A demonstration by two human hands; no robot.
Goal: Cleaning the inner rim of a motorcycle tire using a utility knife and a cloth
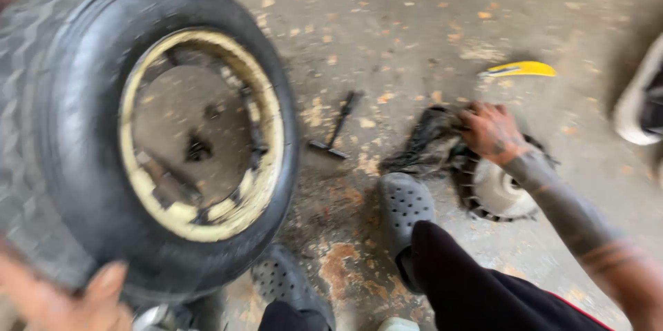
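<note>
soft even daylight, strong motion blur throughout, faint shadows, edges smeared, no glare

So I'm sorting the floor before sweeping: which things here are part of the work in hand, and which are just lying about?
In hand:
- tyre, steadied by the left hand
- black rag, gripped by the right hand

Lying about:
- T-shaped black tool
- yellow tool
- small white wheel, under the right forearm

matt ribbed rubber tyre (62,138) with a flaking cream-painted rim (266,144); at 3 o'clock a crumpled black cloth (428,141); rough stained concrete floor (414,20).
</note>
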